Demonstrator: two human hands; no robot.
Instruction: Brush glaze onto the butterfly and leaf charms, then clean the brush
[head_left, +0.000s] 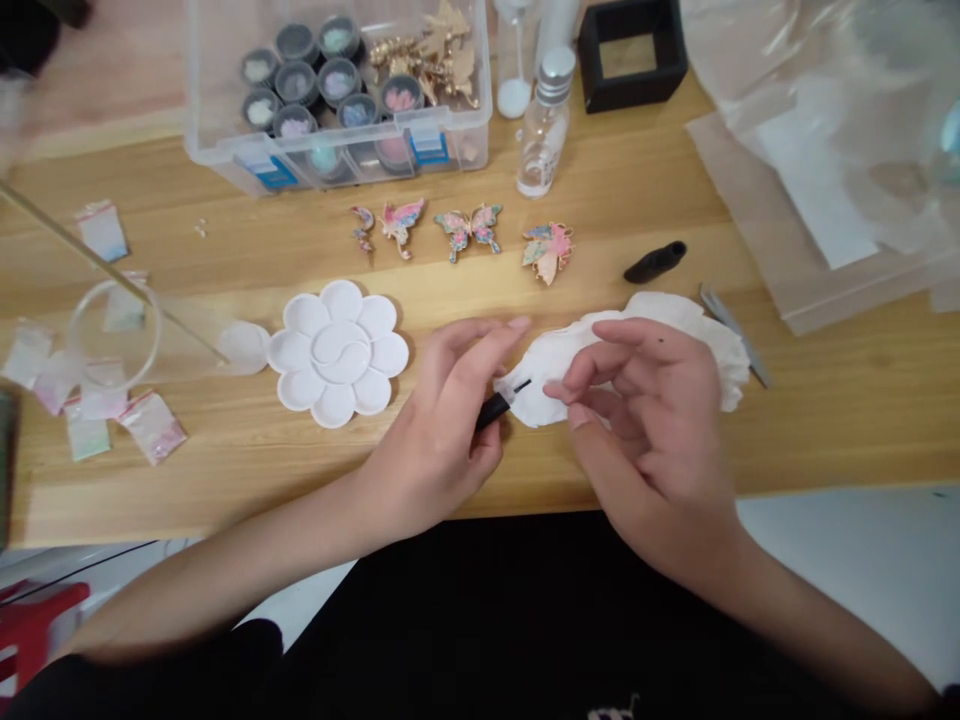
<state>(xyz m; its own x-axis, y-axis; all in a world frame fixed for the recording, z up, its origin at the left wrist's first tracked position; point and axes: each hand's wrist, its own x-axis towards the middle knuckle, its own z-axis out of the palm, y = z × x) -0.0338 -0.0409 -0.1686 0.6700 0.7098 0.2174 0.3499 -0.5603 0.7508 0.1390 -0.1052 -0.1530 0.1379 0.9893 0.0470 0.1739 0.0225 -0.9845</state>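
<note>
My left hand (450, 420) is closed around a black pen-like tool (493, 411) with a clear collar and a thin dark tip pointing up and right. My right hand (652, 420) hovers just right of that tip, fingers loosely curled and apart, with nothing visible in them. Beneath both hands lies a crumpled white tissue (540, 370). Beyond it rests a small black cap-like piece (655, 262). Grey tweezers (735, 335) lie at the tissue's right edge. Left of my left hand is a white flower-shaped palette (341, 352), its wells looking bare.
Coloured butterfly ornaments (469, 232) line the table's middle. Behind them stand a clear plastic box (337, 165) with small pots and gold pieces, a glass bottle (541, 140) and a black frame (632, 85). A clear cup (180, 335) and small bags (152, 427) are left; plastic bags (795, 290) right.
</note>
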